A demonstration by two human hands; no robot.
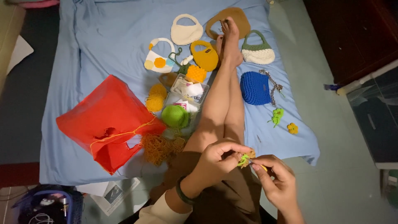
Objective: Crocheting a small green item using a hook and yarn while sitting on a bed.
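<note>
I sit with my legs stretched out over a light blue sheet (103, 45). My left hand (217, 157) pinches a small green and tan crochet piece (245, 159) above my lap. My right hand (277, 178) holds a thin crochet hook (259, 165) with a yellow handle, its tip at that piece. The two hands are close together, almost touching. A dark band circles my left wrist.
Several crocheted bags lie near my feet: white (186, 31), brown (236, 16), yellow (205, 56), green-and-white (258, 49), blue with a chain (255, 88). A red mesh bag (107, 122), a clear box (184, 99) with green yarn (175, 116) and tangled orange yarn (159, 147) lie at my left.
</note>
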